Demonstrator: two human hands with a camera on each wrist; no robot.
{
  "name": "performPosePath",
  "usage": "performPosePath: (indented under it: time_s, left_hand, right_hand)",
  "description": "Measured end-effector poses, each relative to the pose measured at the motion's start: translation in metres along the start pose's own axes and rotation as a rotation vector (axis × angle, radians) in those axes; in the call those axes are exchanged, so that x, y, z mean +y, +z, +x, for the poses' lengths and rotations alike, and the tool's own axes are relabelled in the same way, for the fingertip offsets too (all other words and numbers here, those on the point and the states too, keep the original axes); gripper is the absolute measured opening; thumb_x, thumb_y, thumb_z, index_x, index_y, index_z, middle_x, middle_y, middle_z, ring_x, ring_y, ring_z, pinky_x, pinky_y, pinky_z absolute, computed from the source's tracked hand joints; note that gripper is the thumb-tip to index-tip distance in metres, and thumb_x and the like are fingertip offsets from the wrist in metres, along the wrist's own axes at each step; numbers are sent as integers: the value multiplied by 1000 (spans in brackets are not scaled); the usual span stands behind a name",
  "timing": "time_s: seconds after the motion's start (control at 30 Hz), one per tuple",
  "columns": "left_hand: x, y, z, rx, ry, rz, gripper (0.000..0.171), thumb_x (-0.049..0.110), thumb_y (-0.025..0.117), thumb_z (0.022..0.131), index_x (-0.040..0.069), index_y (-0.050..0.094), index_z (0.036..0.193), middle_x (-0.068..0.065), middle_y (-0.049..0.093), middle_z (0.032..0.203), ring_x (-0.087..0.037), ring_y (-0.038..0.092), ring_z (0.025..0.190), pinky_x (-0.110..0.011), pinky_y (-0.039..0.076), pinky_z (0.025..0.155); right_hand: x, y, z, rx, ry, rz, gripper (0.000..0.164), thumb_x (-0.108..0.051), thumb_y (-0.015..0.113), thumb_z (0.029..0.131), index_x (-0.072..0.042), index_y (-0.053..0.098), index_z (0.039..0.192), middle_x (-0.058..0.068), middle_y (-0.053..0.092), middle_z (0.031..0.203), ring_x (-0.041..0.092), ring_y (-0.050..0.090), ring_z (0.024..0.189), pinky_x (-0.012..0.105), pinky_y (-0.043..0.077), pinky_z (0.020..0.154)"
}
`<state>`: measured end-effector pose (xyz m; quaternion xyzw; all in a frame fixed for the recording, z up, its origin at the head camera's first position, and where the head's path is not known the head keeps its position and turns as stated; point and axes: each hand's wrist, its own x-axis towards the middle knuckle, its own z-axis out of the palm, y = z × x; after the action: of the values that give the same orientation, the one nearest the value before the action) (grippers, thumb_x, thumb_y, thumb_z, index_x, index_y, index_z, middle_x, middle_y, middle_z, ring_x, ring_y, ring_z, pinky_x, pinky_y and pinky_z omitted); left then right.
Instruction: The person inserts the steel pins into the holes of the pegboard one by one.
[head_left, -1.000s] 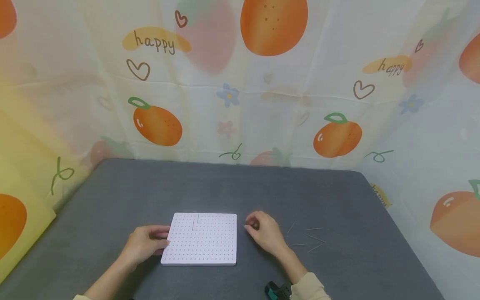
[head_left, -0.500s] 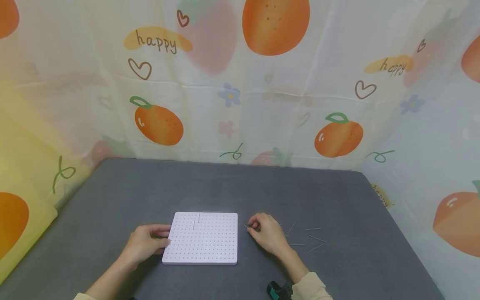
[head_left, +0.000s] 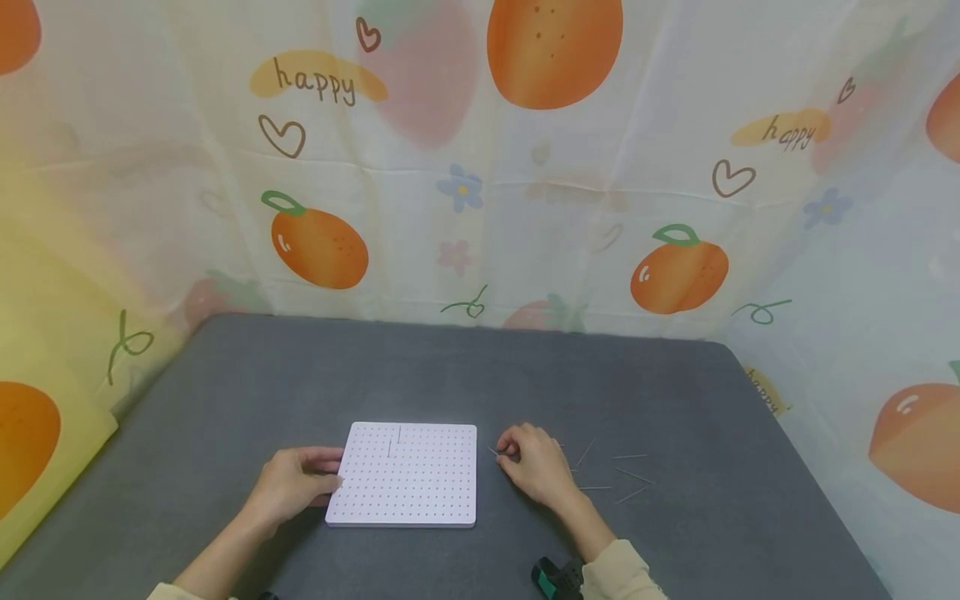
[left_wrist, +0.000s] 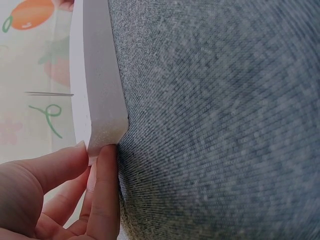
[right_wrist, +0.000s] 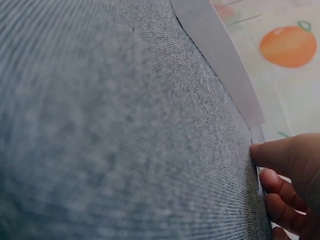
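A white pegboard with rows of small holes lies flat on the grey table. Two thin metal needles stand upright in its back left part; they also show side-on in the left wrist view. My left hand pinches the board's left edge, thumb on the upper rim and fingers against the side. Just right of the board, my right hand pinches another thin needle, whose end sticks out toward the board. In the right wrist view the fingertips are right at the table surface, and the needle is mostly hidden.
Several loose needles lie scattered on the table to the right of my right hand. A black and green strap is by the right sleeve. A fruit-patterned curtain hangs behind the table.
The needle's end now shows more clearly beyond my right fingertips, which have drawn in around it close to the table. The left hand stays on the board; the head view has shifted slightly.
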<state>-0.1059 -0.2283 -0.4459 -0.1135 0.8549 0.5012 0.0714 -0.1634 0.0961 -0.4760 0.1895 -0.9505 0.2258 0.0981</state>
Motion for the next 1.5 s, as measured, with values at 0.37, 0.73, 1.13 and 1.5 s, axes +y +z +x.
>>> performPosePath:
  time_s: [0.37,0.73,1.13,1.5]
  left_hand:
    - [1,0,-1,0,0,-8,43,-3,68,74,-6,59,116,-13,65,96,-18,63,76,-32,57,62]
    - [2,1,-1,5,7,-7,42,-3,68,74,-6,60,115,-13,65,95,-17,63,75,-30,57,61]
    - [1,1,-1,8,5,-10,42,-3,68,73,-6,60,114,-13,66,95,-18,63,76,-31,57,62]
    - [2,1,0,8,-7,10,41,-3,69,74,-5,61,114,-13,66,95,-18,63,76,-33,57,63]
  right_hand:
    - [-1,1,-1,13,-3,-26,8,-20,72,75,-21,64,72,-9,51,71,8,47,68,24,37,60]
    - [-4,-1,0,16,11,-68,8,-19,71,75,-20,66,68,-8,52,69,9,46,66,26,36,60]
    - [-5,1,-1,20,38,-43,7,-16,70,77,-18,65,71,-5,55,72,10,49,70,28,39,62]
    - [-4,-4,3,3,44,53,6,-15,65,82,-16,61,77,-7,54,71,10,49,68,27,41,63]
